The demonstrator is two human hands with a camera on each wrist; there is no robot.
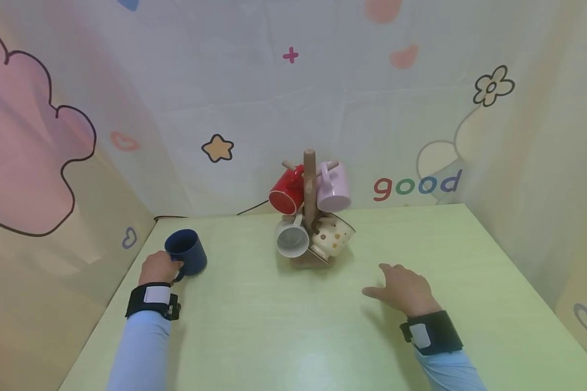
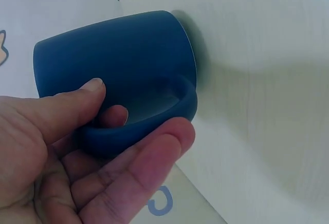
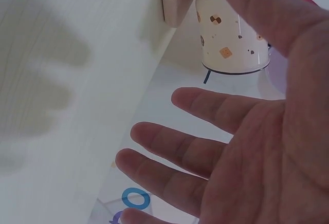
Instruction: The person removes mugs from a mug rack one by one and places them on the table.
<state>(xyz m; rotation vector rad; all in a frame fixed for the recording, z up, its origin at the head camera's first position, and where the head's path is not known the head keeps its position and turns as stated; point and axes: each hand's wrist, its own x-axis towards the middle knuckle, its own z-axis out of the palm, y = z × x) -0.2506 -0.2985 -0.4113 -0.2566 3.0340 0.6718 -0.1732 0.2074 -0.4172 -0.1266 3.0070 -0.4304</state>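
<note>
At the left of the table, my left hand (image 1: 157, 268) holds a dark blue mug (image 1: 188, 251) by its handle. In the left wrist view the thumb lies along the mug's side and a finger passes through the handle (image 2: 139, 126). The mug stands upright, its base close to the tabletop. My right hand (image 1: 405, 289) hovers over the right half of the table, fingers spread and nothing in them. Nearest to it is a cream mug with a cookie pattern (image 1: 331, 238), hanging tilted on a wooden mug tree (image 1: 310, 179); the right wrist view shows this mug (image 3: 234, 39) beyond the fingers.
A red mug (image 1: 286, 193) and a pink mug (image 1: 333, 190) hang on the tree's upper pegs, a white mug (image 1: 292, 239) below at left. The pale green table (image 1: 244, 320) meets a printed curtain (image 1: 254, 70) at the back and sides.
</note>
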